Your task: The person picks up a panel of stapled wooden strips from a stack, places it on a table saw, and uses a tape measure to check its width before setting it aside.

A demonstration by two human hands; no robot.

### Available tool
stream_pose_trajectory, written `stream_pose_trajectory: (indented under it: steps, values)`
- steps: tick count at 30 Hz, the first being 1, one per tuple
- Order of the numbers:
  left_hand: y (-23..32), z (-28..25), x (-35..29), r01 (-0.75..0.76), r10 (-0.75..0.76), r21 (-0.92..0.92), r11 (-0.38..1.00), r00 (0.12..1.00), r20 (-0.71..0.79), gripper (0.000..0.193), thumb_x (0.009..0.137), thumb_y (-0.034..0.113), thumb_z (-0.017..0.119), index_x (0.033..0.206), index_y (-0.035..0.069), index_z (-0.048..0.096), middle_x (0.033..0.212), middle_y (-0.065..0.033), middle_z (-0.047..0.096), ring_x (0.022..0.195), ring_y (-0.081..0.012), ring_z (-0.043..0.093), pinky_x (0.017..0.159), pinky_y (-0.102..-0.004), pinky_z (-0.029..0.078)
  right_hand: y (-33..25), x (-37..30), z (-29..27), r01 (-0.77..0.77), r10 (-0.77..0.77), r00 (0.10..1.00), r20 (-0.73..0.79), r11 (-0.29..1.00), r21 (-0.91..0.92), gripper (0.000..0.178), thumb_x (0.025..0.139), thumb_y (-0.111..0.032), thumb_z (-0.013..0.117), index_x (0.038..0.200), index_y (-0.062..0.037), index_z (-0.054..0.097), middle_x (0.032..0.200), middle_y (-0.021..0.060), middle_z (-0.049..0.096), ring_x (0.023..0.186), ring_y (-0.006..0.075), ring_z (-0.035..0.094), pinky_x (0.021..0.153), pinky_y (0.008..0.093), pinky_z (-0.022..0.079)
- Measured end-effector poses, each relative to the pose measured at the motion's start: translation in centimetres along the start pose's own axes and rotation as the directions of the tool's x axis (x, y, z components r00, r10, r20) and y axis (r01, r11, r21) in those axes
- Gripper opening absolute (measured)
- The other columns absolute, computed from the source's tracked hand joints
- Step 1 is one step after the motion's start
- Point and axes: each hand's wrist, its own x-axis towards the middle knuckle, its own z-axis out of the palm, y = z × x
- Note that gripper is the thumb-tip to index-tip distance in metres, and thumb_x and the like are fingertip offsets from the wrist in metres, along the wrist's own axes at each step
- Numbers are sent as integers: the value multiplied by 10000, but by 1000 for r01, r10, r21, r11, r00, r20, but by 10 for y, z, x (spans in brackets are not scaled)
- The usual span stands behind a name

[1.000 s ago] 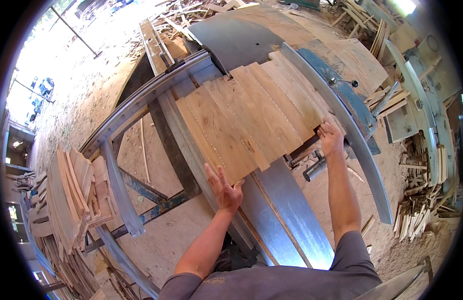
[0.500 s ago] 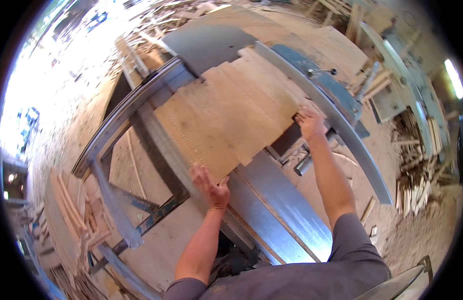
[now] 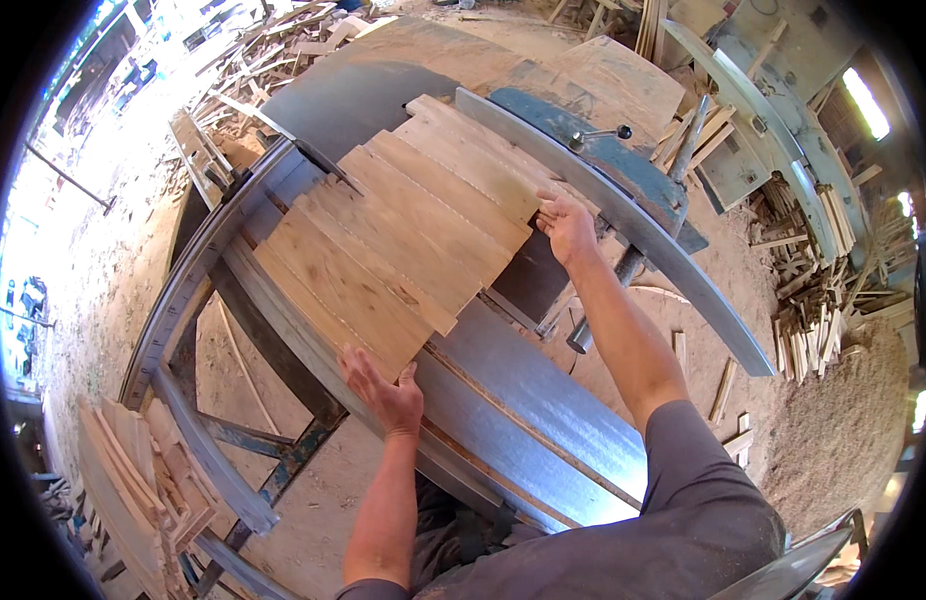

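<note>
A pale wooden panel (image 3: 403,225) made of several strips side by side, with uneven stepped ends, lies flat on a metal machine table (image 3: 555,400). My left hand (image 3: 385,392) is closed around its near left corner, fingers along the outer side and thumb at the near end. At the panel's near right corner, my right hand (image 3: 568,230) grips the edge, its fingertips partly hidden. A long metal fence (image 3: 638,225) runs along the panel's right side. Beyond the far left end stands a thin dark plate (image 3: 326,163); whether it is a blade I cannot tell.
A curved-looking metal rail (image 3: 183,300) crosses at the left on a frame. A clamp lever (image 3: 603,133) and a round bar (image 3: 605,305) sit by the fence. Wood offcuts lie at the lower left (image 3: 133,470), far back (image 3: 273,65) and right (image 3: 813,335).
The whole view has shifted and turned a little, so the table, panel and hands sit farther left. Both hands stay at the same panel corners. Any slide of the panel is too slight to tell.
</note>
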Motion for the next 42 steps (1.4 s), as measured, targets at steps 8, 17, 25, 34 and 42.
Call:
stream_pose_trajectory:
  steps: [8, 17, 25, 34, 42]
  values:
    - [1, 6, 0, 24, -24, 0, 1000, 999, -41, 1001, 711, 92, 870, 1522, -15, 293, 1581, -249, 325, 1464, -473, 287, 1207, -534, 256, 3, 15, -11, 11, -8, 996, 87, 999, -34, 385, 819, -74, 574, 1188, -32, 676, 1049, 69, 642, 908, 164, 557, 882, 316, 449]
    - [0, 9, -1, 36, -36, 0, 999, 998, -50, 1017, 717, 107, 874, 1541, 1, 287, 1584, -245, 333, 1479, -449, 280, 1219, -511, 242, -2, 10, 0, 22, -23, 999, 26, 999, 31, 398, 735, 2, 548, 1098, -13, 710, 707, -32, 454, 659, 113, 432, 728, 286, 401]
    - [-4, 18, -4, 13, -13, -4, 1000, 996, -90, 1037, 709, 106, 881, 1547, 10, 278, 1593, -239, 320, 1470, -450, 289, 1219, -510, 244, -4, 11, 2, 27, -28, 1000, 10, 998, 50, 373, 705, 35, 528, 1023, -22, 715, 990, 26, 618, 698, 122, 464, 679, 279, 419]
    - [-4, 22, -6, 28, -31, -23, 999, 995, -93, 1049, 713, 110, 882, 1547, 8, 254, 1596, -245, 292, 1464, -482, 275, 1193, -550, 278, -3, 17, -2, 20, -25, 998, 57, 995, 95, 444, 686, 44, 517, 1090, -8, 694, 906, 57, 570, 732, 146, 478, 707, 302, 429]
    - [-6, 27, -6, 12, -15, -19, 1000, 991, -136, 1085, 689, 103, 892, 1560, 8, 251, 1602, -243, 288, 1469, -469, 276, 1202, -530, 270, -4, 17, -3, 15, -21, 996, 84, 997, 73, 471, 682, 45, 512, 1116, -6, 690, 835, 45, 543, 706, 162, 479, 701, 308, 429]
